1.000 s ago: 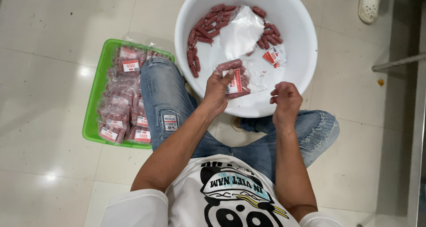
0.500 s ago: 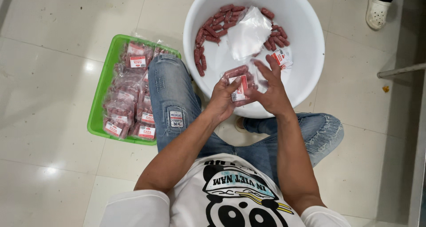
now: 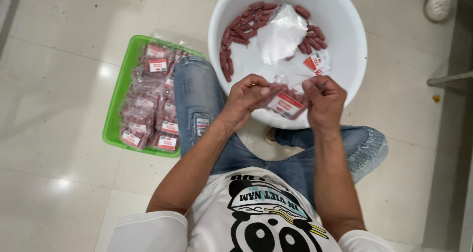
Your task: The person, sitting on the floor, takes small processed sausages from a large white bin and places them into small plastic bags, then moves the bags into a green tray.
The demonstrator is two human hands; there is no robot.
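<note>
Packing in progress, seen from above. Both hands, the left hand (image 3: pixel 249 97) and the right hand (image 3: pixel 322 102), are closed on a clear bag (image 3: pixel 287 103) of red sausages with a red-and-white label, held over the near rim of the white basin (image 3: pixel 354 45). Done: many labelled bags fill the green tray (image 3: pixel 114 119) on the floor. Left: loose sausages (image 3: pixel 239 30) along the basin's far wall, beside empty bags (image 3: pixel 282 34) and a spare label (image 3: pixel 317 63).

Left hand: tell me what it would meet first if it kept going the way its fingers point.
The left hand points right, so it would likely meet the right hand gripping the same sausage packet; depth is unclear.
</note>
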